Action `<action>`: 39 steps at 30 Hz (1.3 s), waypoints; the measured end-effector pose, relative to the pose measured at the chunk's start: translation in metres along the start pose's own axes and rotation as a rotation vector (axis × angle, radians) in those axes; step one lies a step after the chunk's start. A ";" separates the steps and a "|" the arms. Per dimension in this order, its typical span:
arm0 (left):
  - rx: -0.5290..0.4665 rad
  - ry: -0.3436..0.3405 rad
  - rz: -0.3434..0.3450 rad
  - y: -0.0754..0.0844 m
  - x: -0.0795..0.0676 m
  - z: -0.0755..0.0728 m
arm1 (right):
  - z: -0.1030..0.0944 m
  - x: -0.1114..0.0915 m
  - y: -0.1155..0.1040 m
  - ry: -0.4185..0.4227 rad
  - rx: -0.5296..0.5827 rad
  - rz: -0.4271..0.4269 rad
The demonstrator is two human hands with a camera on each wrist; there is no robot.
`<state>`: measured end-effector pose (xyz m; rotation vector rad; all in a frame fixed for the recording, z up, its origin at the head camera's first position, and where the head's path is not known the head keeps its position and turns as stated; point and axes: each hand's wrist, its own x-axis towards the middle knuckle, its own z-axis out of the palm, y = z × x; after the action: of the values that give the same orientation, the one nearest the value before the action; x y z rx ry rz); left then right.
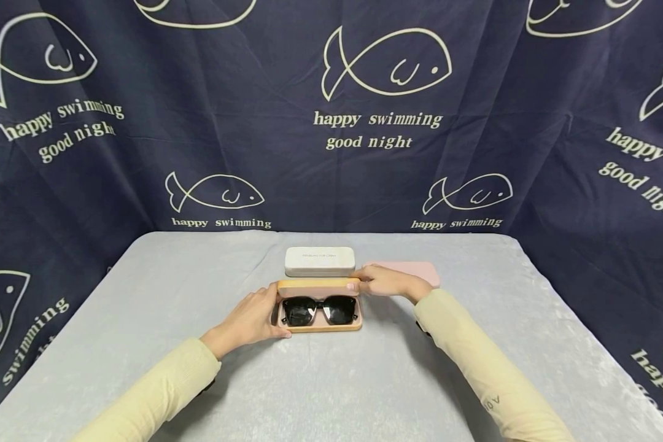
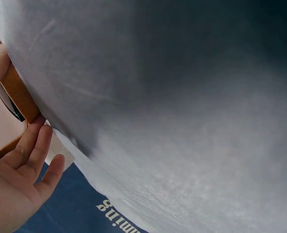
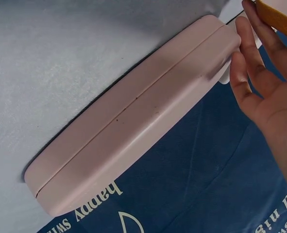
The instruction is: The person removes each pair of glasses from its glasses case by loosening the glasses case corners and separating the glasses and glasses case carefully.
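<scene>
The fingers (image 2: 39,148) of the left hand (image 1: 248,316) grip one end and the right hand (image 1: 385,281) pinches the lid (image 1: 315,288) of an open case (image 1: 320,329), orange-edged and pink inside, with shiny black sunglasses (image 1: 339,310) in it, on the counter (image 1: 320,393) near a white case (image 1: 319,261).

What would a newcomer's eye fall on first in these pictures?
Probably the dark sunglasses in the open case, low in the middle of the head view. Then the pale fish drawings on the blue curtain above, and, behind the open case, a white case with a pink case to its right.
</scene>
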<state>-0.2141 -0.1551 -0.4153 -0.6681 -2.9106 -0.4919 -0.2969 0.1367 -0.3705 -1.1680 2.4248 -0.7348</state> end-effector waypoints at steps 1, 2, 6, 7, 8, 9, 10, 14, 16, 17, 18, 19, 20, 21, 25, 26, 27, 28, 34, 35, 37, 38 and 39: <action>-0.001 0.002 -0.002 0.000 0.000 0.000 | 0.000 0.000 0.000 0.005 -0.004 0.000; -0.003 0.003 -0.005 0.000 0.000 -0.001 | 0.000 0.000 0.000 0.011 -0.008 -0.001; -0.010 0.004 -0.014 0.001 0.000 -0.001 | 0.000 -0.001 0.002 0.037 -0.021 -0.002; -0.013 0.004 -0.016 0.001 0.000 -0.002 | 0.001 -0.001 0.002 0.043 -0.020 0.001; -0.015 0.003 -0.016 0.001 0.000 -0.002 | 0.001 -0.001 0.003 0.051 -0.022 0.000; -0.017 0.005 -0.014 0.002 0.000 -0.002 | 0.002 -0.002 0.003 0.060 -0.024 -0.003; -0.017 0.007 -0.013 0.002 0.000 -0.002 | 0.002 -0.002 0.003 0.072 -0.028 -0.007; -0.020 0.007 -0.015 0.002 0.000 -0.002 | 0.004 -0.003 0.003 0.139 -0.059 -0.015; -0.020 0.003 -0.024 0.002 0.000 -0.001 | 0.005 -0.003 0.004 0.176 -0.080 -0.024; -0.021 -0.001 -0.030 0.002 0.000 -0.001 | 0.005 -0.003 0.004 0.193 -0.092 -0.028; -0.021 -0.004 -0.034 0.001 0.000 -0.001 | 0.005 -0.003 0.005 0.211 -0.098 -0.031; -0.022 -0.004 -0.038 0.001 0.000 -0.001 | 0.005 -0.003 0.005 0.226 -0.102 -0.033; -0.022 -0.005 -0.041 0.001 0.000 -0.001 | 0.006 -0.003 0.005 0.240 -0.106 -0.036; -0.024 -0.006 -0.043 0.001 0.000 -0.001 | 0.006 -0.003 0.006 0.253 -0.109 -0.037; -0.031 -0.011 -0.051 0.002 0.000 -0.001 | 0.006 -0.004 0.006 0.299 -0.120 -0.047; -0.031 -0.013 -0.053 0.002 0.000 -0.002 | 0.005 -0.004 0.006 0.312 -0.122 -0.055; -0.031 -0.015 -0.055 0.002 0.000 -0.002 | 0.005 -0.004 0.006 0.326 -0.124 -0.062; -0.029 -0.016 -0.058 0.002 0.000 -0.002 | 0.005 -0.005 0.006 0.342 -0.128 -0.073; -0.028 -0.023 -0.064 0.003 0.000 -0.002 | 0.003 -0.007 0.004 0.435 -0.172 -0.130; -0.030 -0.021 -0.061 0.002 0.000 -0.002 | 0.003 -0.007 0.004 0.447 -0.179 -0.136; -0.029 -0.016 -0.053 0.002 0.001 -0.002 | 0.002 -0.007 0.002 0.469 -0.193 -0.145; -0.029 -0.012 -0.047 0.002 0.001 -0.001 | 0.002 -0.007 0.001 0.479 -0.202 -0.150; -0.028 -0.009 -0.043 0.002 0.001 -0.001 | 0.002 -0.007 0.000 0.490 -0.214 -0.156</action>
<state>-0.2139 -0.1537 -0.4134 -0.6139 -2.9378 -0.5366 -0.2917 0.1416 -0.3712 -1.4060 2.8959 -0.9155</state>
